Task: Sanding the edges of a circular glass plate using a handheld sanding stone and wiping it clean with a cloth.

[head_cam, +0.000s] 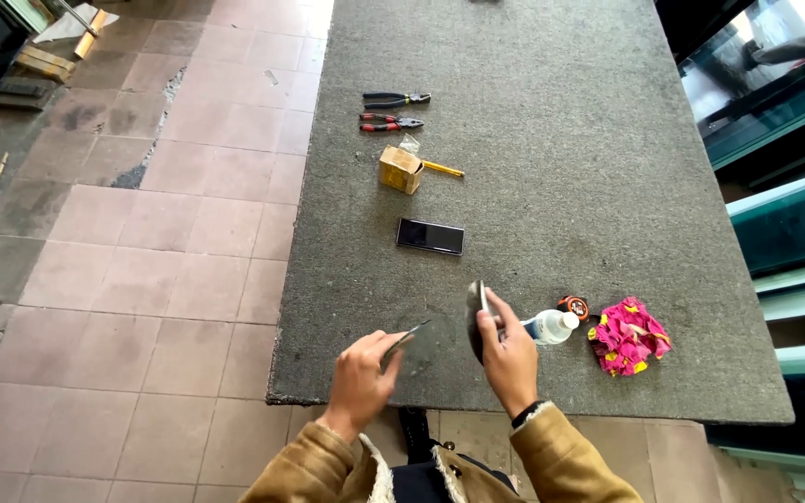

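Note:
My left hand (pixel 362 376) grips a thin flat metal blade (pixel 405 339) that points up and to the right over the grey felt-covered table (pixel 552 186). My right hand (pixel 509 358) holds a dark rounded flat object (pixel 475 312) upright on its edge, a short way to the right of the blade's tip. The two held things are close but apart. Both hands are at the table's near edge, and tan jacket sleeves cover my wrists.
A clear plastic bottle (pixel 549 326) lies beside my right hand, with a tape measure (pixel 573 306) and a pink patterned cloth (pixel 628 336) further right. Mid-table lies a black phone (pixel 430 236). Farther off are a small cardboard box (pixel 401 169), a pencil (pixel 443 169) and two pliers (pixel 391 110). Tiled floor lies left.

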